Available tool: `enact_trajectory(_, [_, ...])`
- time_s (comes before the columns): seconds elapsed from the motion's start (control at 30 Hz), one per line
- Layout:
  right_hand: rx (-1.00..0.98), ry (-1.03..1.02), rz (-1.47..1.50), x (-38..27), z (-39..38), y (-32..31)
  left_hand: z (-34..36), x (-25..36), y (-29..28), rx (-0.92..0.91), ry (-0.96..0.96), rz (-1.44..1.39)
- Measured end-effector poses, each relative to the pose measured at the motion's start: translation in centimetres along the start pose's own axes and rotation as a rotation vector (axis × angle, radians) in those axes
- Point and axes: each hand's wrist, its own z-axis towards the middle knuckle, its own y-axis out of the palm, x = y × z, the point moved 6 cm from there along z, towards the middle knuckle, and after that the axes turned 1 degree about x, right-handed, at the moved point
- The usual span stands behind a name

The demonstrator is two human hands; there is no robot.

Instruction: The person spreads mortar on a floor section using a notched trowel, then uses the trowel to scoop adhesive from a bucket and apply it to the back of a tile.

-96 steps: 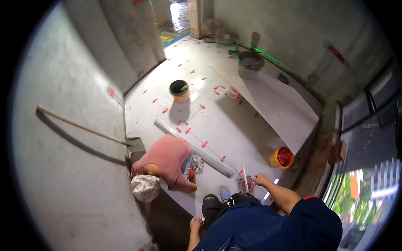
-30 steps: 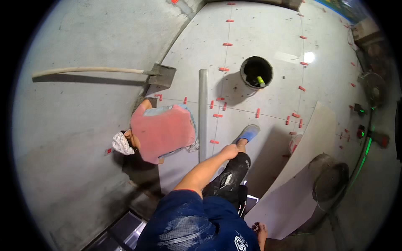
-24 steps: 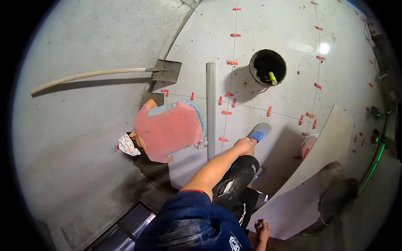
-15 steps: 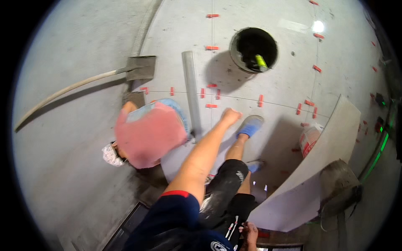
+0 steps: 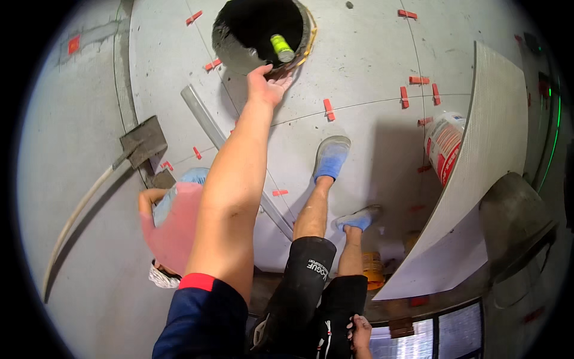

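My left arm reaches far forward, and my left hand [image 5: 270, 88] is at the near rim of a round dark bucket [image 5: 230, 45]. The thumb lies at the rim and the fingers reach under its outer side. Inside the bucket is a bright yellow-green cylindrical thing [image 5: 281, 48], perhaps a tool's handle; the rest of it is lost in the dark interior. Grey residue coats the bucket's wall. My right hand [image 5: 360, 331] stays low against my black shorts, fingers curled; what they hold, if anything, is hidden.
Red tile clips [image 5: 329, 110] line the joints between large grey tiles. A long metal straightedge [image 5: 206, 116] lies left of my legs. Beyond it are a crouching person in pink [image 5: 173, 224] and a shovel [image 5: 143, 142]. A large tile [image 5: 493, 107] leans on the right, by a white-and-red bag [image 5: 445, 140].
My left hand has gone from a loose fist above the floor to the bucket's rim. The view has shifted, with the bucket now further left and nearer the top. My right hand remains low.
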Motion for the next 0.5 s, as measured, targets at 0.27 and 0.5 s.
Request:
enact_trajectory(0.27, [-0.016, 0.045, 0.095, 1.2, -1.5, 3.0, 0.3, 0.4, 1.3, 0.019, 0.049, -0.051])
enact_trajectory(0.5, [-0.100, 0.042, 0.193, 1.5, -2.0, 5.5, -5.7, 6.4, -2.9, 0.087, 0.015, 0.389])
